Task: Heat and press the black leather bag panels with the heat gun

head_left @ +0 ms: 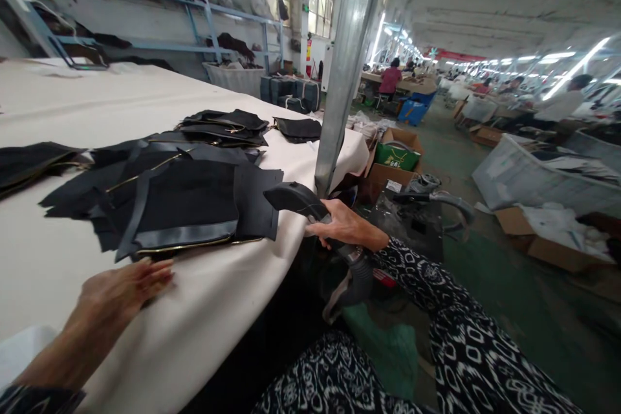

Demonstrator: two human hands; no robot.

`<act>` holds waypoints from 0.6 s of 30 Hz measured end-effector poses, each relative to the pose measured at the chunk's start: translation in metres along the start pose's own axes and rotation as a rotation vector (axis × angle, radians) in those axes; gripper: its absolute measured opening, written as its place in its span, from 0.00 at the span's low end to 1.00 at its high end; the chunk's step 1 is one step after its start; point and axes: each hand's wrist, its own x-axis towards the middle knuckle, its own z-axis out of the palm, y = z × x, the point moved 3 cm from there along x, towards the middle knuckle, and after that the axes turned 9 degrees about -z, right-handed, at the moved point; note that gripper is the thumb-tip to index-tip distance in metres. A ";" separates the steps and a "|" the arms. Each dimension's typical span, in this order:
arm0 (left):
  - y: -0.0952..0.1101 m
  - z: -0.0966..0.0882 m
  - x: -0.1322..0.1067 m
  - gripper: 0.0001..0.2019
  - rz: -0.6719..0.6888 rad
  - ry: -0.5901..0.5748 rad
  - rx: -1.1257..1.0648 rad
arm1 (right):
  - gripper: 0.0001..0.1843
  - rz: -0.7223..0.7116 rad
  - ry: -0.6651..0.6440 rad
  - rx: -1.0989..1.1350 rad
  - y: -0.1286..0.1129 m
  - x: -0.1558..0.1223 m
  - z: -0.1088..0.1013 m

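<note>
My left hand (123, 288) lies flat with fingers stretched out on the white table cover (63, 259), its fingertips at the near edge of a pile of black fabric pieces (179, 200) with gold zippers. My right hand (344, 226) is wrapped round the handle of a black hand-held tool (303, 202) with a hose, held at the table's right edge beside the pile. More black pieces (228, 124) lie farther back, and another stack (26, 165) sits at the left.
A metal post (347, 71) stands at the table's edge just behind the tool. Cardboard boxes (395, 155) and white bins (528, 178) stand on the green floor to the right. Blue shelving (204, 19) lines the back wall. Other people work at distant tables.
</note>
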 end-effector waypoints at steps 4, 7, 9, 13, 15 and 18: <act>-0.007 0.032 -0.040 0.22 0.086 -0.125 0.466 | 0.10 0.090 -0.004 -0.032 0.013 -0.013 0.004; -0.004 0.065 -0.049 0.23 0.477 -0.149 0.773 | 0.10 0.153 -0.045 -0.105 0.023 -0.022 0.010; -0.001 0.084 -0.045 0.22 0.775 -0.093 0.866 | 0.11 0.184 -0.071 -0.160 0.030 -0.024 0.016; -0.006 0.109 -0.028 0.21 1.154 -0.127 0.956 | 0.13 0.185 -0.148 -0.186 0.043 -0.023 0.030; -0.011 0.114 -0.022 0.20 1.250 -0.129 0.985 | 0.14 0.169 -0.196 -0.185 0.049 -0.020 0.036; -0.018 0.118 -0.019 0.20 1.323 -0.109 1.108 | 0.14 0.162 -0.212 -0.148 0.051 -0.017 0.040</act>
